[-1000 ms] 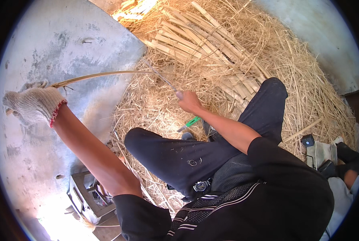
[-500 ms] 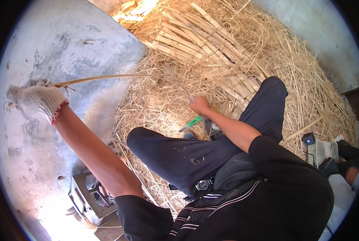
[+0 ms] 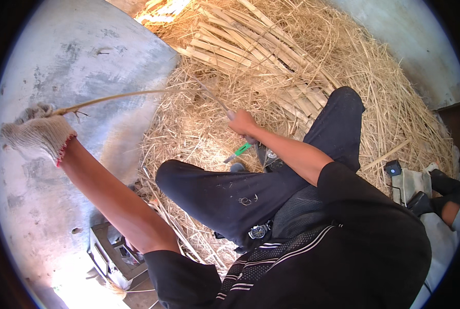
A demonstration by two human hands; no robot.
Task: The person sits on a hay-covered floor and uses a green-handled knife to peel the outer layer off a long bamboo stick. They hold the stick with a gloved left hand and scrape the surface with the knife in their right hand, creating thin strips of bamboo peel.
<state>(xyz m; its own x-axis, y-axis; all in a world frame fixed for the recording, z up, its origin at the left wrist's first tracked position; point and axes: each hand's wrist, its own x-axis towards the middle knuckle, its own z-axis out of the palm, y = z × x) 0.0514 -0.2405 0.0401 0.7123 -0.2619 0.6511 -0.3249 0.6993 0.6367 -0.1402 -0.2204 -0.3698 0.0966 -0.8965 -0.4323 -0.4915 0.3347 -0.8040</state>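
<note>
In half a second the right hand [image 3: 242, 123] has moved its blade [image 3: 217, 99] leftward, seemingly along the strip [image 3: 115, 96].

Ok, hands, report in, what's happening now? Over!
White-gloved left hand: gripping long thin tan strip. Bare right hand: holding slim grey-bladed knife. Green-handled cutter near right hand, loose tan straw around.

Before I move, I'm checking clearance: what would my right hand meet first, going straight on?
Your right hand would likely meet the thin strip; depth is unclear, so perhaps straw first.
</note>
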